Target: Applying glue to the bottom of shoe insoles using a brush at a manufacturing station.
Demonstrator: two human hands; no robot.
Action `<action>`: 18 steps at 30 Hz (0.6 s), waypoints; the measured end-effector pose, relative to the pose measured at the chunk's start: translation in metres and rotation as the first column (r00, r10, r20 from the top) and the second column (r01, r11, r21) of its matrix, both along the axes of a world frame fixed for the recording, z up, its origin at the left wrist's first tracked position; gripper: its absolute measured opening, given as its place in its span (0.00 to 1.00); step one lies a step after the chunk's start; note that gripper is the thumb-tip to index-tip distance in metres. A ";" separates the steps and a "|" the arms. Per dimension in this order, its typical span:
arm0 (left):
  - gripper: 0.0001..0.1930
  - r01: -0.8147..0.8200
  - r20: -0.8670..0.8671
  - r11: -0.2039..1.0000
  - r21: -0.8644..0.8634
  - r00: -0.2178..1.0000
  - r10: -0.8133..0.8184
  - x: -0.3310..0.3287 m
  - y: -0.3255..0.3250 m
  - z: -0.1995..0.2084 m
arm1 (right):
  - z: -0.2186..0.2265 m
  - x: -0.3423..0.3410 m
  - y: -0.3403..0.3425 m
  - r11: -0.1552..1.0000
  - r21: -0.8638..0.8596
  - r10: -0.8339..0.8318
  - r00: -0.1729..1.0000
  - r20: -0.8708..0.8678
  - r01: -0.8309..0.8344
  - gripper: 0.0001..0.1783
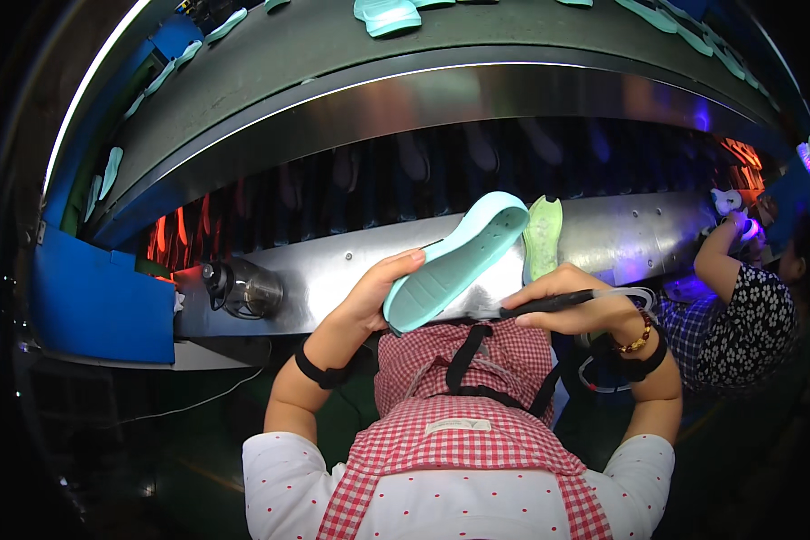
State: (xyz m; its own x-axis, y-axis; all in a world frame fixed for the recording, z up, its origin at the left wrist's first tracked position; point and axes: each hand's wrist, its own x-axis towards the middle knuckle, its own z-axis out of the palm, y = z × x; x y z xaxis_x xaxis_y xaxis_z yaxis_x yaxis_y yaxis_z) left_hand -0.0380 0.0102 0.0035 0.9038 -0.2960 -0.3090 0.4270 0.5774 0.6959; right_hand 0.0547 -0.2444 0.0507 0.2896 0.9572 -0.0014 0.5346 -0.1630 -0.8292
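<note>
My left hand [378, 286] grips a light blue shoe sole [459, 256] by its lower left end. The sole is tilted, its hollow inner side and raised rim showing, with the other end pointing up and right. In my right hand [589, 310] is a black-handled brush [549, 304] with a clear tube at its back end. Its blurred tip points left, close to the sole's lower right edge; whether they touch I cannot tell. Just beyond my right hand, a pale green sole [542, 241] lies on the metal ledge [333, 261].
A dark see-through jug [247, 288] stands on the ledge at left. Behind the ledge runs a dark slot with glowing red parts at both ends. Above it, a conveyor belt [279, 67] carries several blue soles [387, 16]. A co-worker's arm [718, 256] reaches in at right.
</note>
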 end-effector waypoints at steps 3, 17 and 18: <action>0.24 -0.082 -0.065 0.987 -0.135 0.995 0.074 0.005 -0.020 0.001 | -0.009 -0.014 0.017 0.961 0.194 -0.112 0.923 -0.369 0.194 0.11; 0.21 -0.374 0.094 0.925 -0.063 0.921 0.378 0.024 -0.029 -0.036 | -0.068 -0.032 0.065 0.697 0.534 -0.538 0.841 -0.051 0.478 0.07; 0.20 -0.389 0.094 0.921 -0.025 0.916 0.389 0.025 -0.029 -0.038 | -0.066 -0.032 0.068 0.708 0.521 -0.549 0.836 -0.019 0.477 0.07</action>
State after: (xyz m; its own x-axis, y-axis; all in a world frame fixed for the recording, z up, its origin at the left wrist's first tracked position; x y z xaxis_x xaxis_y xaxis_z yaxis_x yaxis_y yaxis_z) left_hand -0.0132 -0.0192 -0.0345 0.9731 0.0833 -0.2149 0.0997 0.6888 0.7180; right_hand 0.0230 -0.1760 -0.0154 0.6990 0.5190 0.4919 0.5948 -0.0402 -0.8028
